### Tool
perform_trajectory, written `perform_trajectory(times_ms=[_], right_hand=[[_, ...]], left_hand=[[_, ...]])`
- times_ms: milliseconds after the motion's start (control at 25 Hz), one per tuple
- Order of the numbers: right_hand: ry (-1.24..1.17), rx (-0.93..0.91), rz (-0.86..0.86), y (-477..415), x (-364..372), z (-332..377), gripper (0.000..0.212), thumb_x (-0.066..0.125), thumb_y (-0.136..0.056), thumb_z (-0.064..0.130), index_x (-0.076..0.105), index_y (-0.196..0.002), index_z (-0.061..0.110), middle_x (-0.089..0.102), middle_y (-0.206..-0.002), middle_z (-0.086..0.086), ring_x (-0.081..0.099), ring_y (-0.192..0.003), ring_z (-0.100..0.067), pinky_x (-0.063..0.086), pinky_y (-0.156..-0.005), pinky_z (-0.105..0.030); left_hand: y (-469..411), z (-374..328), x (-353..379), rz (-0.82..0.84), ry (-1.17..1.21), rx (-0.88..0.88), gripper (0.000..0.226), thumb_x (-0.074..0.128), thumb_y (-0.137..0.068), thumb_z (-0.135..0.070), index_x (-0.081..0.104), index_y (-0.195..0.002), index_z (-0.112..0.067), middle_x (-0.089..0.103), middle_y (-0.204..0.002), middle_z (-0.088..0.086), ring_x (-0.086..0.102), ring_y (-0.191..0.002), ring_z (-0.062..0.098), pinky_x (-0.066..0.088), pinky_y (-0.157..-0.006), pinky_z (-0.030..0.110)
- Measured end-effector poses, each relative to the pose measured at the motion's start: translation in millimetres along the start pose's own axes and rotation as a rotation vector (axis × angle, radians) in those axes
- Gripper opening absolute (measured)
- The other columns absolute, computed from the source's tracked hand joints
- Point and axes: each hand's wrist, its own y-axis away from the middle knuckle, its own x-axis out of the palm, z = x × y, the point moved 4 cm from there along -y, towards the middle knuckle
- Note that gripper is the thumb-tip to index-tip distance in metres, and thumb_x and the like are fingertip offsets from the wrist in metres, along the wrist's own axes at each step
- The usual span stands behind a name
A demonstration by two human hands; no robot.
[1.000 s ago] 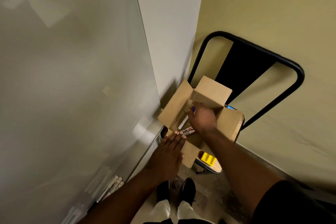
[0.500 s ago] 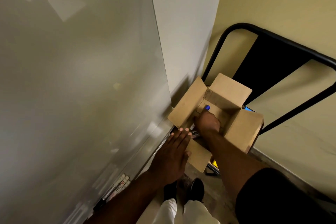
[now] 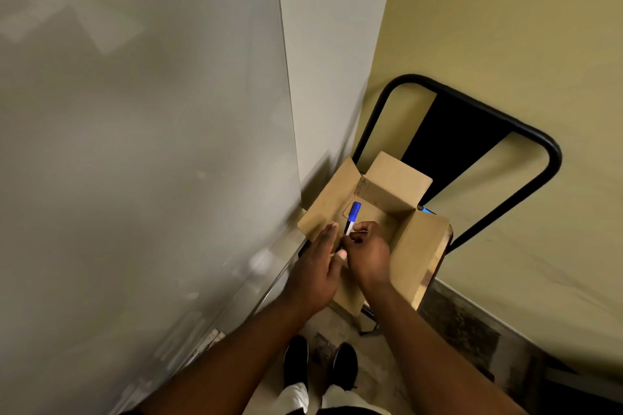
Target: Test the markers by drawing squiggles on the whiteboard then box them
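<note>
A marker with a blue cap (image 3: pixel 353 216) sticks up from between my hands, cap pointing away from me, above the open cardboard box (image 3: pixel 414 246). My right hand (image 3: pixel 367 254) grips its white barrel. My left hand (image 3: pixel 317 266) is pressed against the marker's lower end, fingers partly curled around it. The whiteboard (image 3: pixel 141 145) fills the left side and shows no marks. The inside of the box is mostly hidden by my hands.
The box rests on a black metal chair (image 3: pixel 472 118) against a yellow wall. A few markers (image 3: pixel 212 339) lie on the whiteboard's tray at lower left. My feet in dark shoes (image 3: pixel 320 360) stand on the floor below.
My right hand has come up out of the box with the blue-capped marker. My left hand left the box flap and joined it at the marker.
</note>
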Motion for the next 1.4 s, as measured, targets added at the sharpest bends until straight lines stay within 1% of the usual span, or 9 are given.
perform_trajectory(times_ms=[160,240,400,520,760,880,1080,1240,1400], right_hand=[[-0.051,-0.175,0.079,26.2,3.5,9.5,0.022,0.065,-0.087,0.010,0.061,-0.097,0.029,0.070,-0.086,0.013,0.065,-0.081,-0.001,0.052,-0.068,-0.024],[-0.038,-0.259,0.090,33.7,4.7,16.8,0.018,0.063,-0.091,0.011,0.063,-0.098,0.028,0.070,-0.088,0.014,0.064,-0.082,-0.001,0.052,-0.070,-0.022],[-0.016,-0.315,0.110,33.7,1.2,20.1,0.018,0.063,-0.095,0.015,0.067,-0.106,0.028,0.070,-0.096,0.016,0.064,-0.091,0.000,0.049,-0.076,-0.015],[-0.031,-0.125,0.013,20.2,-7.7,4.9,0.018,0.061,-0.094,0.012,0.067,-0.106,0.023,0.071,-0.097,0.009,0.067,-0.088,-0.010,0.050,-0.069,-0.019],[0.618,0.018,0.151,-27.4,-5.1,-9.8,0.039,0.064,-0.091,0.023,0.055,-0.128,0.016,0.066,-0.110,-0.007,0.063,-0.089,-0.022,0.048,-0.067,-0.029],[0.771,0.059,0.232,-50.1,5.1,-15.0,0.056,0.070,-0.087,0.034,0.046,-0.133,0.013,0.062,-0.112,-0.010,0.063,-0.094,-0.027,0.055,-0.072,-0.036],[0.906,0.103,0.332,-65.4,21.2,-28.3,0.083,0.073,-0.083,0.046,0.030,-0.147,0.012,0.051,-0.133,-0.016,0.058,-0.113,-0.035,0.055,-0.087,-0.044],[1.004,0.036,0.353,-68.8,27.7,-31.1,0.079,0.069,-0.087,0.045,0.030,-0.147,0.011,0.039,-0.144,-0.017,0.054,-0.119,-0.039,0.048,-0.096,-0.047],[0.884,-0.057,0.266,-71.0,27.9,-27.0,0.068,0.076,-0.083,0.031,0.045,-0.140,0.011,0.043,-0.140,-0.015,0.048,-0.123,-0.036,0.048,-0.099,-0.044]], left_hand=[[-11.4,0.1,-0.1,-0.014,0.141,-0.195,0.043,0.038,-0.101,-0.050,0.046,-0.139,-0.031,0.062,-0.128,-0.006,0.059,-0.117,0.011,0.050,-0.096,0.033],[-14.4,-0.9,-2.6,-0.057,0.188,-0.241,0.036,0.041,-0.101,-0.049,0.057,-0.126,-0.028,0.070,-0.111,-0.002,0.065,-0.104,0.015,0.053,-0.089,0.035],[-18.0,3.4,-10.7,-0.100,0.274,-0.232,0.035,0.046,-0.100,-0.048,0.061,-0.125,-0.029,0.071,-0.109,-0.003,0.066,-0.100,0.012,0.054,-0.089,0.035],[-19.4,6.4,-16.7,-0.114,0.354,-0.223,0.033,0.049,-0.100,-0.045,0.060,-0.128,-0.030,0.069,-0.109,-0.013,0.062,-0.100,-0.002,0.049,-0.088,0.021],[-20.9,18.7,-11.0,-0.118,0.385,-0.262,0.034,0.049,-0.099,-0.046,0.062,-0.123,-0.026,0.071,-0.108,-0.008,0.065,-0.103,0.004,0.049,-0.088,0.020],[-20.3,19.2,-8.4,-0.109,0.388,-0.301,0.035,0.049,-0.099,-0.045,0.062,-0.124,-0.025,0.071,-0.109,-0.008,0.062,-0.100,-0.001,0.043,-0.079,0.007],[-21.4,24.7,-3.3,-0.119,0.426,-0.319,0.031,0.049,-0.100,-0.044,0.061,-0.122,-0.027,0.071,-0.110,-0.006,0.062,-0.102,0.000,0.042,-0.082,0.010],[-22.0,27.8,-2.1,-0.118,0.436,-0.327,0.031,0.049,-0.099,-0.044,0.061,-0.122,-0.027,0.070,-0.111,-0.006,0.062,-0.105,0.002,0.043,-0.085,0.012],[-22.2,30.4,-1.5,-0.120,0.407,-0.331,0.032,0.049,-0.099,-0.045,0.061,-0.122,-0.027,0.071,-0.109,-0.005,0.063,-0.103,0.002,0.044,-0.084,0.015]])
